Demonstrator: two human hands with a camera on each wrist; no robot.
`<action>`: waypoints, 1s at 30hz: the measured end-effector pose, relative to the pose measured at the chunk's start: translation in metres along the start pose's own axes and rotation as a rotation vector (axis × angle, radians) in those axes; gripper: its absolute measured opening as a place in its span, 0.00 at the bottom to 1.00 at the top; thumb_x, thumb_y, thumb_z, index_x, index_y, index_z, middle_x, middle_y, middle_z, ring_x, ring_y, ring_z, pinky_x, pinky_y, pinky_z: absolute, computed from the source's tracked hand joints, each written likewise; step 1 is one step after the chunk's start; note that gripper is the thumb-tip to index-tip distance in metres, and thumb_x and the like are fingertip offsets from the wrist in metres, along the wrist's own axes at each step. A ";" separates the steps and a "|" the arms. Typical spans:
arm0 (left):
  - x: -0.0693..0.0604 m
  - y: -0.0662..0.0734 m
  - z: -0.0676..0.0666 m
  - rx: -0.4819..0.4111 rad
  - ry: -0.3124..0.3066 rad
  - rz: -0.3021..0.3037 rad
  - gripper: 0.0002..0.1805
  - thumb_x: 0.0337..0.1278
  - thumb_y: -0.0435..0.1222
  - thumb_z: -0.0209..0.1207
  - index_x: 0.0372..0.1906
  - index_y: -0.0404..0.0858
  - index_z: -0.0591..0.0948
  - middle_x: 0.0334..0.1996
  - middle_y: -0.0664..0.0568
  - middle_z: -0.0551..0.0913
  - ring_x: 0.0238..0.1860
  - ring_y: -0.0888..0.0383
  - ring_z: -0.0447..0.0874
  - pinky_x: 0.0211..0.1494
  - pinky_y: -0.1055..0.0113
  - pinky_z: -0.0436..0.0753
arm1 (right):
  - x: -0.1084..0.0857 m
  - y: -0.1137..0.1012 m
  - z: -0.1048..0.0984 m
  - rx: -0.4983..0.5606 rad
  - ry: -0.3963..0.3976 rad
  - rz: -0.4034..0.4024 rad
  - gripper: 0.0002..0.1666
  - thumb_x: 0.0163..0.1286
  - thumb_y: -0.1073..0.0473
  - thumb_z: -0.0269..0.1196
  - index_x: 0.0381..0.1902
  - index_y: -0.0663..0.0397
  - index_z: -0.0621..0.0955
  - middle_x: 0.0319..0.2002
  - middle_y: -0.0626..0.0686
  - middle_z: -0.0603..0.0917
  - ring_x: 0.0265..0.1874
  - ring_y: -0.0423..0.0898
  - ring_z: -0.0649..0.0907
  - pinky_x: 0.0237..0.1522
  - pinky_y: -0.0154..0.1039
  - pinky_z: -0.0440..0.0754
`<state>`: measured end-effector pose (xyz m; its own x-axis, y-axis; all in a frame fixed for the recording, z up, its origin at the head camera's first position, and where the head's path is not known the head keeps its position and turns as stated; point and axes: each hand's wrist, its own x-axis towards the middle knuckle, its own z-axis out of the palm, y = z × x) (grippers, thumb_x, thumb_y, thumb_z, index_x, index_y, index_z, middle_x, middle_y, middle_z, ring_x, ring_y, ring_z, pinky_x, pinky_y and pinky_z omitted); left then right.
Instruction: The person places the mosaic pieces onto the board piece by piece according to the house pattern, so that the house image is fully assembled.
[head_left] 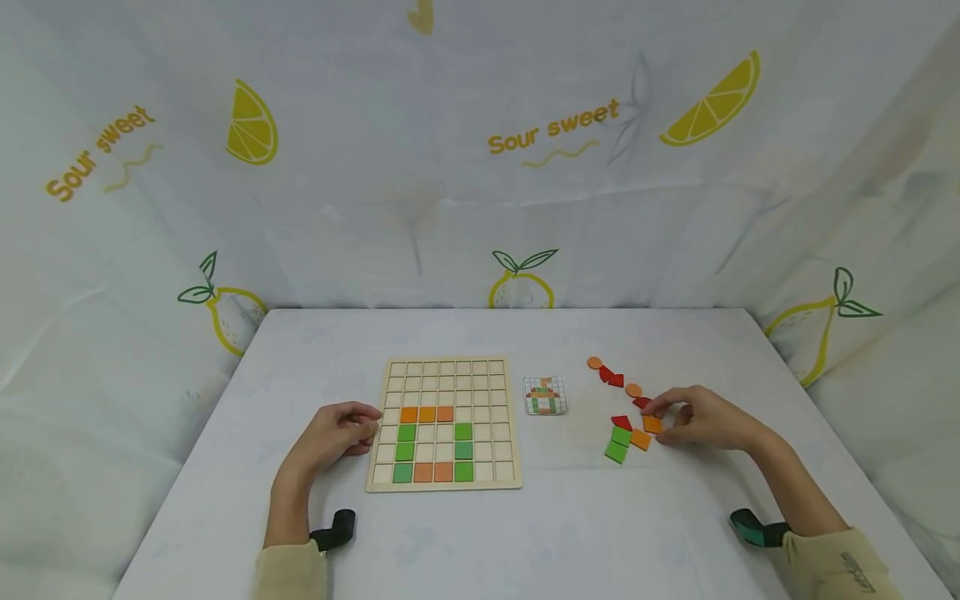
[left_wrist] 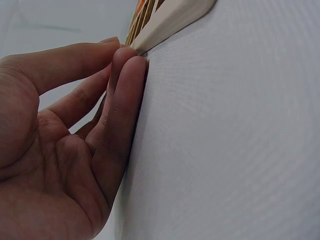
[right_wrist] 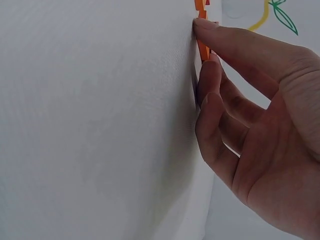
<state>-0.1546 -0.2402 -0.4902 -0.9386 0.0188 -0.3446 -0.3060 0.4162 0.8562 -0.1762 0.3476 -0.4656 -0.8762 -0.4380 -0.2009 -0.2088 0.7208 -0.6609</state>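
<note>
A wooden grid board (head_left: 437,365) lies flat, with orange and green square tiles set in several of its lower cells. My left hand (head_left: 339,433) is beside the board's left edge, and its fingertips touch that edge. In the left wrist view the fingers of the left hand (left_wrist: 75,130) look relaxed, and they partly hide the board's corner (left_wrist: 172,20). At the right, my right hand (head_left: 708,418) pinches an orange square tile (head_left: 652,424) between thumb and finger, low at the table. The right wrist view shows the right hand (right_wrist: 265,120) with this orange tile (right_wrist: 203,47) at its fingertips.
Between the board and the loose pieces lies a small pattern card (head_left: 545,395). Near my right hand are orange discs (head_left: 594,362), red pieces (head_left: 621,422), green squares (head_left: 616,452) and another orange square (head_left: 640,439). A lemon-print cloth (head_left: 390,208) hangs behind the white table (head_left: 555,533).
</note>
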 end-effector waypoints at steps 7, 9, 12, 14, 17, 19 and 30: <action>-0.001 0.000 -0.001 0.004 -0.001 0.009 0.14 0.66 0.34 0.62 0.54 0.36 0.83 0.37 0.47 0.84 0.36 0.57 0.83 0.40 0.68 0.88 | 0.000 -0.001 0.002 0.003 0.013 -0.024 0.20 0.61 0.55 0.75 0.51 0.50 0.86 0.44 0.52 0.85 0.24 0.40 0.78 0.30 0.30 0.79; -0.001 0.000 -0.001 0.003 -0.002 0.013 0.14 0.66 0.34 0.62 0.54 0.36 0.83 0.37 0.47 0.84 0.36 0.57 0.83 0.40 0.68 0.88 | 0.000 0.000 0.002 0.001 0.020 -0.024 0.19 0.61 0.54 0.75 0.50 0.49 0.86 0.42 0.51 0.84 0.24 0.40 0.78 0.29 0.30 0.77; -0.001 0.000 0.000 0.004 -0.004 0.017 0.14 0.66 0.34 0.62 0.54 0.35 0.83 0.37 0.47 0.84 0.36 0.57 0.83 0.40 0.68 0.88 | 0.000 0.000 0.003 0.000 0.032 -0.031 0.19 0.60 0.53 0.76 0.49 0.48 0.87 0.40 0.50 0.84 0.23 0.39 0.77 0.28 0.30 0.76; -0.001 0.000 -0.001 0.001 -0.001 0.010 0.14 0.66 0.34 0.62 0.54 0.36 0.83 0.37 0.47 0.84 0.36 0.57 0.83 0.40 0.68 0.88 | 0.000 0.001 0.003 0.003 0.039 -0.040 0.19 0.60 0.53 0.76 0.49 0.48 0.87 0.40 0.49 0.84 0.23 0.39 0.77 0.28 0.30 0.76; -0.001 0.000 -0.001 0.000 0.000 0.005 0.14 0.66 0.34 0.62 0.54 0.36 0.83 0.37 0.48 0.84 0.36 0.57 0.83 0.40 0.68 0.88 | 0.001 0.002 0.004 0.003 0.044 -0.048 0.19 0.60 0.53 0.76 0.48 0.48 0.87 0.39 0.49 0.84 0.23 0.39 0.77 0.28 0.30 0.75; 0.000 -0.001 -0.001 -0.001 0.001 0.003 0.14 0.66 0.34 0.62 0.53 0.36 0.83 0.37 0.48 0.84 0.36 0.57 0.83 0.40 0.68 0.88 | 0.001 0.002 0.004 -0.008 0.044 -0.049 0.19 0.60 0.52 0.76 0.48 0.48 0.87 0.40 0.49 0.85 0.24 0.39 0.77 0.28 0.29 0.76; 0.001 -0.001 0.000 0.006 0.003 0.013 0.14 0.66 0.34 0.62 0.53 0.36 0.83 0.38 0.47 0.84 0.36 0.56 0.83 0.40 0.67 0.88 | 0.008 -0.023 -0.001 -0.039 0.097 -0.086 0.21 0.60 0.53 0.77 0.51 0.48 0.86 0.39 0.48 0.85 0.29 0.39 0.80 0.29 0.30 0.78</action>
<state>-0.1550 -0.2407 -0.4918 -0.9429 0.0219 -0.3325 -0.2929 0.4211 0.8584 -0.1790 0.3284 -0.4511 -0.8919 -0.4465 -0.0724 -0.3001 0.7038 -0.6439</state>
